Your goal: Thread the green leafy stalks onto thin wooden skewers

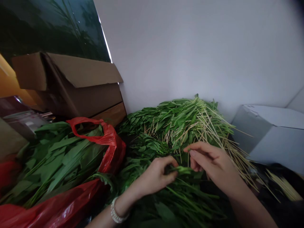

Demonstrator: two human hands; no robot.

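Observation:
My left hand (155, 175) is closed in a pinch on a folded green leaf (181, 170), low in the middle of the view. My right hand (210, 160) is closed too, its fingertips pinching a thin bamboo stick (188, 158) right above that same leaf. A bead bracelet (116, 213) circles my left wrist. Behind the hands rises a heap of green leaves pinned on bamboo skewers (190, 122). Loose leaves (171, 205) lie under my forearms.
A red plastic bag (111, 139) full of long green leaves sits at the left. Cardboard boxes (78, 85) stand behind it against the wall. A grey box (270, 129) is at the right, with loose skewers (283, 185) beside it.

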